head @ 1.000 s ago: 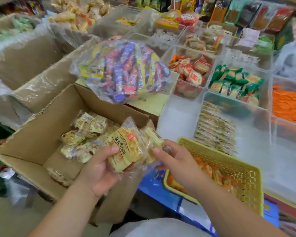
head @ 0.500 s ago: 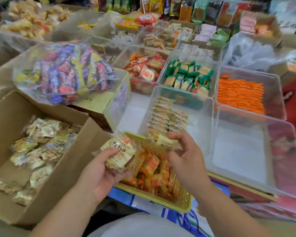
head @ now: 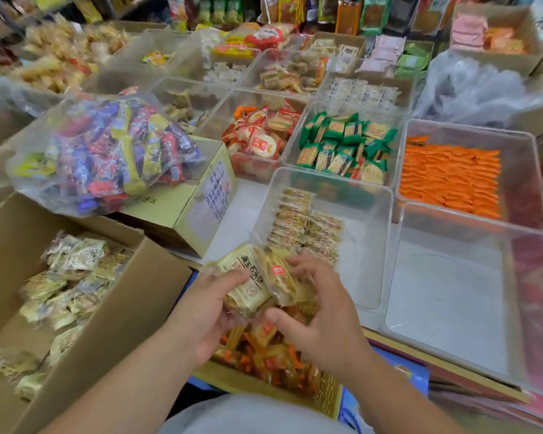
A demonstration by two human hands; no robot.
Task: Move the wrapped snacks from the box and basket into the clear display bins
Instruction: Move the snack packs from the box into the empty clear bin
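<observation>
Both the left hand (head: 207, 311) and right hand (head: 323, 317) pinch the wrapped snacks (head: 251, 278) in curled fingers (head: 304, 266) above the basket (head: 323, 399).

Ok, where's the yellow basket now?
The yellow basket is bottom centre, head view, beneath the left hand and right hand gripping wrapped snacks; cardboard box on its left, clear bin behind.

Left hand (head: 206, 311); right hand (head: 325, 321); both curled

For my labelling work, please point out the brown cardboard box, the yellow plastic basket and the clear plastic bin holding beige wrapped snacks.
Brown cardboard box (head: 132, 308): head view, outer right wall.
Yellow plastic basket (head: 328, 394): head view, near corner.
Clear plastic bin with beige snacks (head: 364, 252): head view, bare floor.
</observation>
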